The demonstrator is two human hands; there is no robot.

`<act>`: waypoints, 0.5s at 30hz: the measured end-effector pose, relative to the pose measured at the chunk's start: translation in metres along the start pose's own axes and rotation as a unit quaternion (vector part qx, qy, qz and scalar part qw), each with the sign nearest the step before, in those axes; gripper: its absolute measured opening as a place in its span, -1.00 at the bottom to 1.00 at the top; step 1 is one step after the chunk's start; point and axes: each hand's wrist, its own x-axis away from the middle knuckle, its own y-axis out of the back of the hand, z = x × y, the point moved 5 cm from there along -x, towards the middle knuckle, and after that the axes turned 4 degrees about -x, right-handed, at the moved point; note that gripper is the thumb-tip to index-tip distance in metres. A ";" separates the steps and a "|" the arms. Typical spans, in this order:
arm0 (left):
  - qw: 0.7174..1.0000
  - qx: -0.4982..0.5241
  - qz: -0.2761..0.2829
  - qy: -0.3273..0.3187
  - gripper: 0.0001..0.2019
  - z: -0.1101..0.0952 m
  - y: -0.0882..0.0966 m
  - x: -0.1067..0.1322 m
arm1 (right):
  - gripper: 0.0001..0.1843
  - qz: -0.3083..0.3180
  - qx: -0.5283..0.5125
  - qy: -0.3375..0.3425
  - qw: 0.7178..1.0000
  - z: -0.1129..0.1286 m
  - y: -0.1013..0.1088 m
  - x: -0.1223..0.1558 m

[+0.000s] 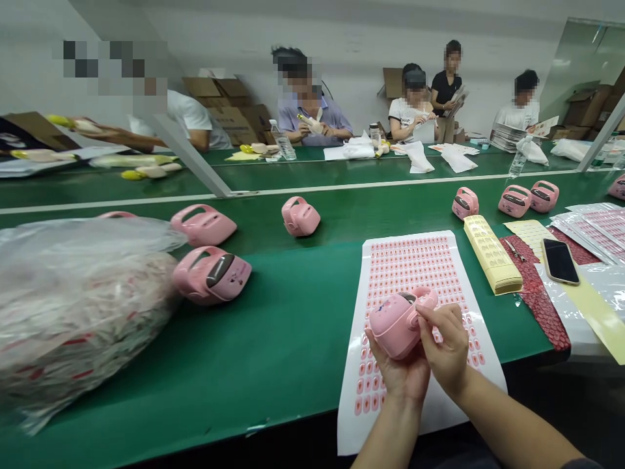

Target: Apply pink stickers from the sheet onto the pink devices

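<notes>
Two hands (448, 345), one held pink device (393, 324), one sticker sheet (410, 270)

White short-sleeved T-shirt (399, 112) on a person (413, 116) across the long green table (293, 312): dark capital letters on the chest, probably reading "CHAP", the rest of the print too small to make out | Brown cardboard carton (233, 122) behind the table, at left of centre: a line of printed characters, too blurred to read.

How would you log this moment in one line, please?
left hand: holding pink device | right hand: fingertips at its handle | beneath: sticker sheet on green table
</notes>
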 end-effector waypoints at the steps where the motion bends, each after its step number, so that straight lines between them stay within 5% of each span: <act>1: 1.000 0.005 -0.009 0.004 -0.29 0.000 0.000 0.000 | -0.65 0.003 0.010 0.025 1.000 0.002 0.000 0.000; 7: 1.000 -0.008 0.001 0.023 -0.20 -0.001 -0.005 0.001 | -0.42 0.043 0.082 0.150 0.984 0.004 -0.001 0.002; 15: 0.999 -0.008 0.023 0.023 -0.26 -0.004 -0.006 0.001 | -0.43 0.134 0.128 0.170 0.968 -0.008 0.000 0.007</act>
